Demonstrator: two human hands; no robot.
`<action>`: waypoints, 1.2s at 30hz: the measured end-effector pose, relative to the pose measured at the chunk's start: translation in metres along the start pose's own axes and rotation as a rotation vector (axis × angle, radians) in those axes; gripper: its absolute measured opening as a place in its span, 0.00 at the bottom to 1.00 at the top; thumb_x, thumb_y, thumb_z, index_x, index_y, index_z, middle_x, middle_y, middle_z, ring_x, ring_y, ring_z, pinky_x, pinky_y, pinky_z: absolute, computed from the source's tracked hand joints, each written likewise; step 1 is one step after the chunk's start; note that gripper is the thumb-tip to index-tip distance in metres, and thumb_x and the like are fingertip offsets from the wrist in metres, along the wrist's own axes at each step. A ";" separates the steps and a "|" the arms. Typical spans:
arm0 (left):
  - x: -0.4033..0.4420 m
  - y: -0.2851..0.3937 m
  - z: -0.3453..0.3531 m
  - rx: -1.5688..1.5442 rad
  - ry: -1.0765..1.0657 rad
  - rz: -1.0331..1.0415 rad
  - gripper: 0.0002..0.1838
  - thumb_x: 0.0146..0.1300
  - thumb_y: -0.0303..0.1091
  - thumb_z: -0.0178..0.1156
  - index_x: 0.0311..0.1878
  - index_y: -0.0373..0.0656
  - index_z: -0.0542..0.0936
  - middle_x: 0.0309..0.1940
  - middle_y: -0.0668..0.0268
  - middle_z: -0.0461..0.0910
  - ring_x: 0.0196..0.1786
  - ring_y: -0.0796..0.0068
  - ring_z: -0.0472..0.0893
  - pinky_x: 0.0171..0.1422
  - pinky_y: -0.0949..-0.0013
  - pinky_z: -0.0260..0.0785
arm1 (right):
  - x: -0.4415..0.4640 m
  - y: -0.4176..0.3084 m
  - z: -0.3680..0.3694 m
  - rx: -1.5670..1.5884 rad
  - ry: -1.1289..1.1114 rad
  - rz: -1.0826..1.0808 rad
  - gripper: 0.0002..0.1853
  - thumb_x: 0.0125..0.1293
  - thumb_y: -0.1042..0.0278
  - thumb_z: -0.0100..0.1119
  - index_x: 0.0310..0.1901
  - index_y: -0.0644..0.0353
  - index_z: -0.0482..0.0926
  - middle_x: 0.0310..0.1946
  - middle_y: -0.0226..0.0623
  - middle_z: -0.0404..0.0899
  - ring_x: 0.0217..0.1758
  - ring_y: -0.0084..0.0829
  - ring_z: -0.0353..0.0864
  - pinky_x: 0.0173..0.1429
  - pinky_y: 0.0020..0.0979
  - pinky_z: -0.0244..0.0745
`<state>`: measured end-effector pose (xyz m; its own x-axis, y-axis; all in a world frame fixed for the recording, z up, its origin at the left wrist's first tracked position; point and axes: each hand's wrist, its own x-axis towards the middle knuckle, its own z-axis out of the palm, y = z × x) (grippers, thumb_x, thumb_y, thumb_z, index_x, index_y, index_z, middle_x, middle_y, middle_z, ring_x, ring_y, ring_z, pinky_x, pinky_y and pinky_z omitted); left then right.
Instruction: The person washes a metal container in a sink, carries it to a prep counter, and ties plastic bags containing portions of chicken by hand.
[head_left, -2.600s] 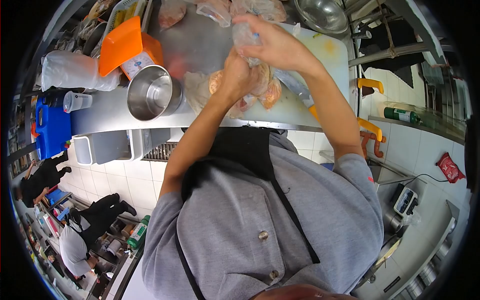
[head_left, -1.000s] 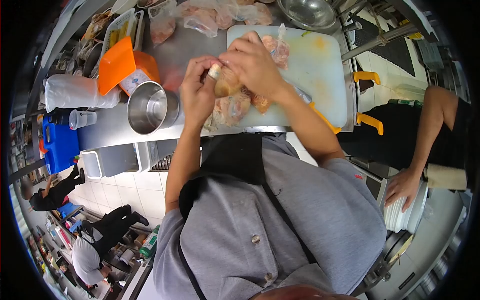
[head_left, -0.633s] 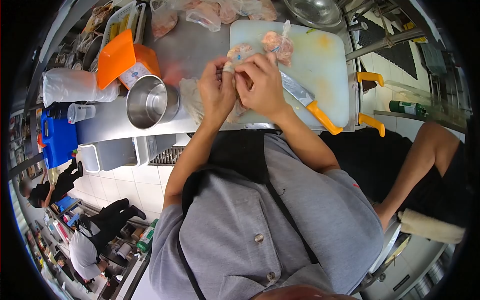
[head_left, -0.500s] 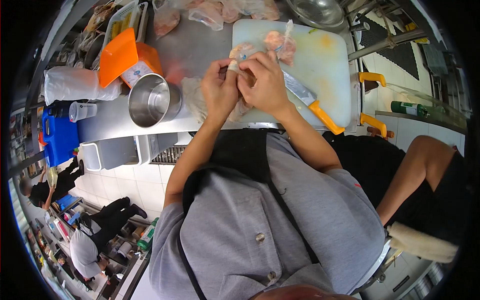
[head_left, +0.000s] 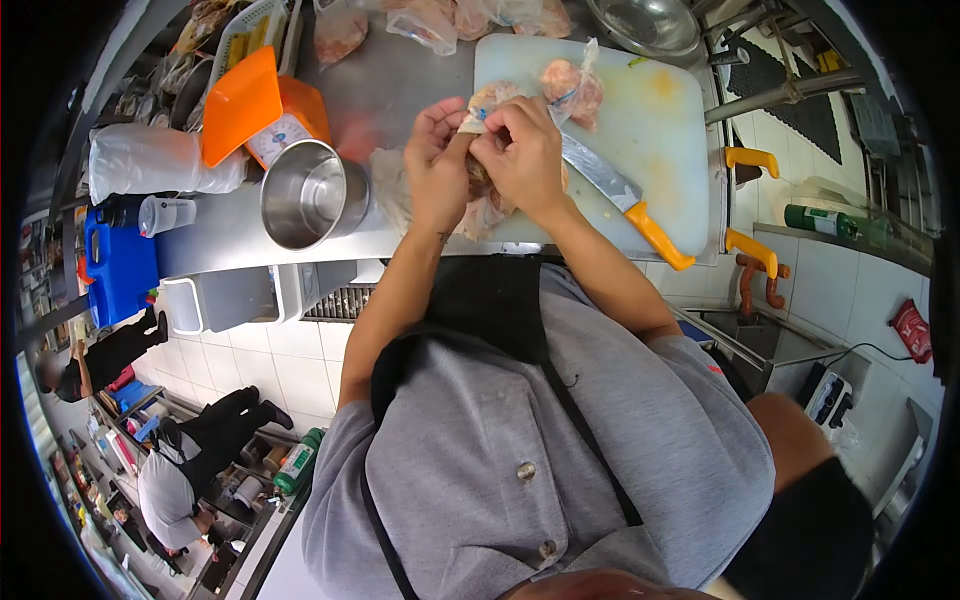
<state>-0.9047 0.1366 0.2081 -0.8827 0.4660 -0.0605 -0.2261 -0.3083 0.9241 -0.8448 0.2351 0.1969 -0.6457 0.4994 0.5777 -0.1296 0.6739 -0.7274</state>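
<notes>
My left hand [head_left: 437,180] and my right hand [head_left: 522,155] meet over the near left corner of the white cutting board [head_left: 660,150]. Their fingers pinch the twisted top of a clear plastic bag [head_left: 487,208] with pale raw meat in it, partly hidden beneath them. A tied bag of meat [head_left: 575,90] lies just beyond my right hand. Beside it rests a knife [head_left: 650,230] with a yellow handle, its blade pointing toward my hands. Crumpled plastic [head_left: 390,182] lies to the left of my left hand.
A steel pot [head_left: 312,195] stands left, near an orange scale [head_left: 290,110]. Several meat bags [head_left: 425,25] lie at the back, beside a steel colander [head_left: 650,25]. Yellow handles [head_left: 752,250] project at the right. A person [head_left: 800,500] stands close at lower right; two others are far left.
Both hands came down from the raised bag and now pinch its twisted top. The tied bag and knife have come into view on the board. The co-worker at right moved toward the bottom.
</notes>
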 end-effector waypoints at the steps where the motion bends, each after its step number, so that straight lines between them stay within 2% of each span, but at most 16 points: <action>1: 0.001 -0.002 -0.003 -0.002 0.000 -0.001 0.10 0.67 0.23 0.59 0.50 0.30 0.76 0.41 0.61 0.81 0.40 0.79 0.80 0.43 0.76 0.74 | 0.001 0.002 0.000 0.013 0.004 -0.006 0.10 0.45 0.78 0.68 0.29 0.61 0.75 0.28 0.39 0.76 0.35 0.44 0.73 0.36 0.43 0.70; 3: 0.003 -0.007 -0.015 -0.036 -0.107 -0.106 0.10 0.67 0.22 0.58 0.50 0.31 0.77 0.42 0.61 0.81 0.43 0.78 0.80 0.48 0.76 0.73 | 0.000 0.007 0.001 0.029 0.005 -0.010 0.11 0.44 0.78 0.68 0.29 0.61 0.75 0.28 0.38 0.76 0.34 0.44 0.73 0.35 0.42 0.71; 7: 0.005 0.004 -0.019 0.001 -0.152 -0.212 0.10 0.69 0.24 0.59 0.51 0.32 0.77 0.41 0.64 0.80 0.42 0.80 0.79 0.49 0.76 0.72 | 0.003 0.013 -0.001 0.055 -0.017 -0.013 0.10 0.44 0.79 0.68 0.27 0.62 0.75 0.28 0.38 0.77 0.33 0.41 0.74 0.34 0.39 0.72; 9: 0.015 -0.001 -0.035 0.089 -0.347 -0.279 0.11 0.70 0.28 0.59 0.51 0.33 0.77 0.40 0.67 0.79 0.40 0.81 0.77 0.47 0.78 0.69 | 0.007 0.015 -0.006 0.061 -0.029 -0.051 0.09 0.45 0.80 0.67 0.27 0.62 0.75 0.28 0.38 0.77 0.33 0.40 0.74 0.34 0.38 0.72; 12: 0.022 0.011 -0.042 0.252 -0.478 -0.192 0.11 0.71 0.30 0.60 0.50 0.33 0.78 0.38 0.67 0.77 0.38 0.82 0.75 0.45 0.79 0.68 | 0.007 0.020 -0.008 0.122 -0.115 -0.080 0.08 0.47 0.80 0.66 0.29 0.63 0.75 0.28 0.37 0.76 0.34 0.39 0.75 0.33 0.36 0.72; 14: 0.023 0.018 -0.039 0.333 -0.489 -0.133 0.11 0.70 0.29 0.60 0.51 0.33 0.77 0.38 0.67 0.78 0.38 0.82 0.75 0.45 0.79 0.67 | 0.005 0.020 -0.009 0.173 -0.120 -0.059 0.08 0.50 0.83 0.63 0.32 0.65 0.76 0.30 0.35 0.77 0.30 0.29 0.73 0.30 0.27 0.69; 16: 0.021 0.016 -0.033 0.414 -0.509 -0.068 0.12 0.69 0.28 0.61 0.52 0.34 0.76 0.38 0.66 0.78 0.38 0.82 0.75 0.44 0.79 0.67 | 0.004 0.021 -0.009 0.174 -0.123 -0.025 0.08 0.49 0.82 0.64 0.31 0.65 0.76 0.29 0.36 0.76 0.31 0.33 0.74 0.31 0.30 0.70; 18: 0.016 0.007 -0.025 0.108 -0.300 -0.100 0.14 0.67 0.23 0.62 0.54 0.34 0.73 0.39 0.67 0.79 0.38 0.82 0.75 0.43 0.79 0.67 | 0.002 0.022 -0.009 0.171 -0.119 0.013 0.09 0.48 0.81 0.64 0.31 0.65 0.75 0.29 0.38 0.75 0.32 0.36 0.74 0.33 0.33 0.71; 22: 0.020 0.007 -0.026 0.143 -0.312 -0.099 0.17 0.65 0.20 0.62 0.55 0.36 0.71 0.39 0.67 0.80 0.39 0.82 0.76 0.43 0.78 0.69 | -0.002 0.024 -0.012 0.205 -0.135 0.112 0.08 0.50 0.81 0.64 0.32 0.65 0.76 0.29 0.39 0.75 0.30 0.35 0.75 0.32 0.32 0.70; 25: 0.030 0.012 -0.039 0.230 -0.444 -0.130 0.16 0.65 0.20 0.61 0.54 0.37 0.72 0.40 0.66 0.81 0.40 0.82 0.77 0.45 0.77 0.70 | -0.001 0.030 -0.007 0.259 -0.173 0.125 0.07 0.52 0.80 0.63 0.33 0.66 0.76 0.29 0.39 0.76 0.28 0.34 0.75 0.32 0.30 0.70; 27: 0.036 0.011 -0.043 0.045 -0.505 -0.286 0.14 0.65 0.21 0.61 0.53 0.37 0.73 0.40 0.65 0.81 0.39 0.81 0.76 0.48 0.75 0.69 | -0.001 0.032 -0.005 0.266 -0.179 0.091 0.07 0.53 0.80 0.63 0.34 0.66 0.76 0.30 0.39 0.76 0.28 0.33 0.75 0.33 0.30 0.70; 30: 0.038 0.007 -0.047 -0.128 -0.443 -0.395 0.15 0.66 0.23 0.61 0.54 0.36 0.73 0.39 0.66 0.81 0.39 0.79 0.76 0.49 0.75 0.69 | 0.002 0.029 -0.007 0.289 -0.267 0.161 0.07 0.54 0.80 0.63 0.35 0.66 0.77 0.32 0.38 0.77 0.29 0.33 0.77 0.34 0.31 0.73; 31: 0.037 0.006 -0.047 -0.127 -0.441 -0.395 0.15 0.66 0.23 0.61 0.54 0.36 0.73 0.39 0.66 0.81 0.39 0.79 0.76 0.49 0.75 0.69 | 0.006 0.023 -0.009 0.249 -0.272 0.138 0.09 0.54 0.79 0.64 0.37 0.65 0.78 0.34 0.38 0.77 0.31 0.34 0.78 0.36 0.32 0.75; 33: 0.033 0.000 -0.045 -0.188 -0.264 -0.430 0.15 0.67 0.24 0.61 0.55 0.35 0.74 0.39 0.67 0.81 0.41 0.78 0.77 0.49 0.75 0.69 | 0.009 0.023 -0.012 0.209 -0.283 0.117 0.10 0.54 0.78 0.65 0.39 0.64 0.79 0.35 0.38 0.78 0.32 0.35 0.80 0.38 0.34 0.77; 35: 0.035 -0.003 -0.047 -0.135 -0.273 -0.422 0.15 0.68 0.25 0.59 0.56 0.34 0.75 0.40 0.67 0.80 0.41 0.79 0.77 0.50 0.76 0.69 | 0.016 0.031 -0.014 -0.089 -0.346 -0.385 0.11 0.57 0.74 0.64 0.42 0.63 0.79 0.38 0.39 0.79 0.38 0.38 0.83 0.43 0.38 0.80; 36: 0.035 -0.004 -0.047 -0.081 -0.286 -0.414 0.15 0.70 0.26 0.58 0.57 0.33 0.75 0.42 0.66 0.80 0.41 0.80 0.77 0.52 0.78 0.70 | 0.019 0.034 -0.016 -0.088 -0.350 -0.387 0.11 0.57 0.74 0.64 0.42 0.63 0.79 0.38 0.39 0.79 0.38 0.38 0.83 0.43 0.38 0.80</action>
<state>-0.9541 0.1149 0.1842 -0.5671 0.7674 -0.2993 -0.5741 -0.1077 0.8116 -0.8496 0.2759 0.1888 -0.7776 0.0032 0.6287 -0.3547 0.8235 -0.4429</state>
